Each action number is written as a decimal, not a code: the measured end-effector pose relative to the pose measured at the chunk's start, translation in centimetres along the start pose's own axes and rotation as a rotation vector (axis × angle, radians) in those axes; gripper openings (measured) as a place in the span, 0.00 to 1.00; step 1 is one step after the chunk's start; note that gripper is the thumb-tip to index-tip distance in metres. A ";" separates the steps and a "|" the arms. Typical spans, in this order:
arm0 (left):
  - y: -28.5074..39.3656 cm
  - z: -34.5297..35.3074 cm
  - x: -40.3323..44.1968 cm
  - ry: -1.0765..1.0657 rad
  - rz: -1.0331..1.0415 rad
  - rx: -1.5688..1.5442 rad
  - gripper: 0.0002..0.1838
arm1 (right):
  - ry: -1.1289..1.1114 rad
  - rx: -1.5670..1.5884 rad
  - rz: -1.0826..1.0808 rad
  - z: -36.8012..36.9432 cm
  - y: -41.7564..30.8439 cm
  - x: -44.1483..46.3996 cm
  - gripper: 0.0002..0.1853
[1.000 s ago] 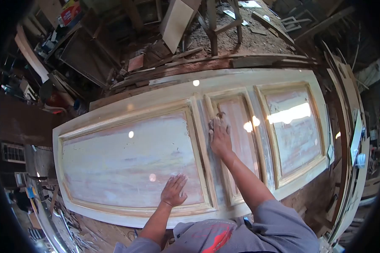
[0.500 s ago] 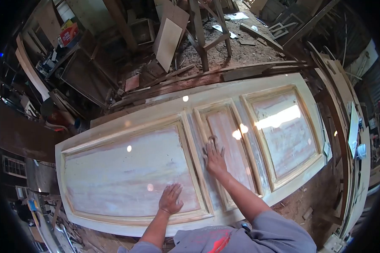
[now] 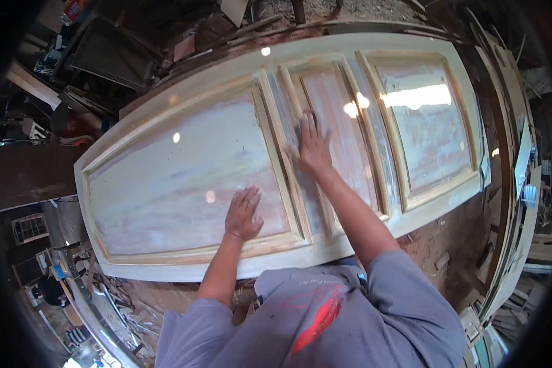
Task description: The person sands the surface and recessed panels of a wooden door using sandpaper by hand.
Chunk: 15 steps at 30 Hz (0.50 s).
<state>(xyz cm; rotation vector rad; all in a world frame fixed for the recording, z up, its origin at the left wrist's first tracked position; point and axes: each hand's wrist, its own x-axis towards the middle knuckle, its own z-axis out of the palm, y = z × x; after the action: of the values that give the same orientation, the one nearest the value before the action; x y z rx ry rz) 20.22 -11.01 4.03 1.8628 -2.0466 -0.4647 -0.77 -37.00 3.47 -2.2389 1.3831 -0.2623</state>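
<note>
A large panelled wooden door (image 3: 184,110), coated patchy white with bare wood showing along its mouldings, lies flat before me. My left hand (image 3: 244,213) rests flat on the big left panel near its lower right corner, fingers stretched out and nothing in them. On the narrow middle panel (image 3: 334,104), my right hand (image 3: 312,147) presses a dark, curled piece of sandpaper (image 3: 307,116) with its fingertips, beside the left moulding. Most of the sandpaper is hidden under the fingers. The right panel (image 3: 423,141) carries a bright light reflection.
Long boards (image 3: 502,184) stand along the right side. Behind the door's far edge lie wood strips and a dark cabinet (image 3: 113,52). At the lower left are scraps and a long pale metal-like piece (image 3: 89,313). Debris covers the floor (image 3: 435,257) at lower right.
The view has tilted downward, so the door and both hands sit higher in the picture and more of my shirt shows. Both hands stay on about the same parts of the door.
</note>
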 end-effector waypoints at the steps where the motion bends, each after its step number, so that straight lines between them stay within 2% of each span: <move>1: 0.2 0.1 0.0 -0.001 -0.004 -0.001 0.41 | 0.013 -0.010 -0.004 0.2 0.1 0.6 0.59; 3: 0.2 -0.1 0.0 0.000 -0.004 0.004 0.41 | 0.051 -0.029 -0.011 0.3 0.1 0.7 0.59; 9: 0.3 -0.3 0.1 0.023 -0.001 -0.003 0.41 | -0.113 -0.123 0.038 -0.8 0.2 -11.3 0.60; 15: 0.3 0.0 0.2 0.010 -0.003 0.029 0.42 | -0.002 -0.078 0.013 -0.6 -0.5 -4.5 0.59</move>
<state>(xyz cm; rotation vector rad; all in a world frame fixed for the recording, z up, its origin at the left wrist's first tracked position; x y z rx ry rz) 19.92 -11.22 4.15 1.8807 -2.0548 -0.4279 -2.76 -33.01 4.59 -2.2916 1.4288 -0.2057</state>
